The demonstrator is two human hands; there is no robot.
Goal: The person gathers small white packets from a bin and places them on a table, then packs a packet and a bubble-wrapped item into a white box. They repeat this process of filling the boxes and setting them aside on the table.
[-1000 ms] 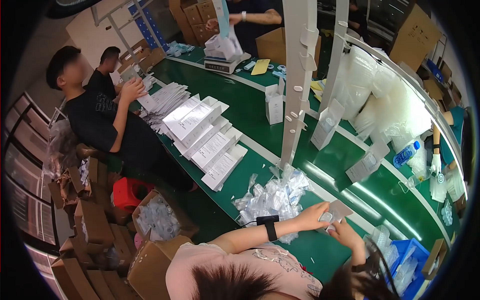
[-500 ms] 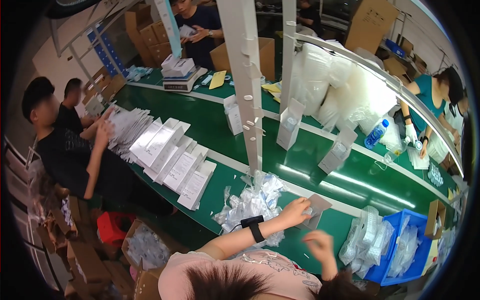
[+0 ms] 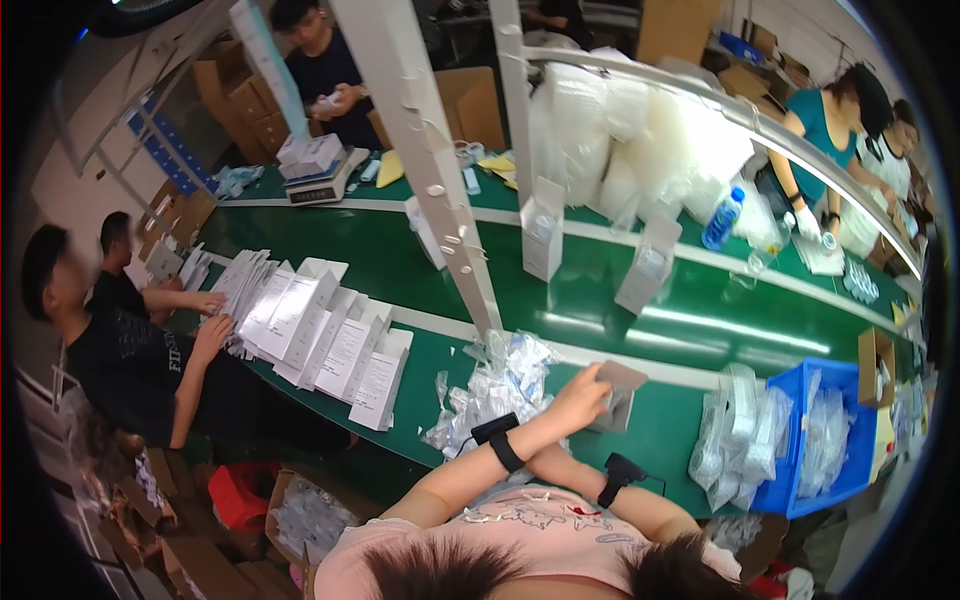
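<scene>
My left hand (image 3: 582,399) is closed at the left edge of a small white box (image 3: 617,408), gripping it near its raised flap. The box stands open on the green table in front of me. Beneath my left forearm crosses my right arm, its hand (image 3: 548,462) at the near side of a heap of clear plastic packets (image 3: 500,385). The fingers of my right hand are hidden behind my left forearm. Dark straps sit on both my wrists.
Rows of white boxes (image 3: 330,340) stand at left, beside co-workers. A blue bin (image 3: 785,450) and bubble-wrap pouches (image 3: 740,420) are at right. A metal post (image 3: 425,150) rises behind the heap. Open boxes (image 3: 543,235) stand on the green belt (image 3: 700,300).
My right hand has swung left from beside the box, passing under my left forearm to the packets. My left hand stays at the box. The view has shifted, and co-workers' hands have moved.
</scene>
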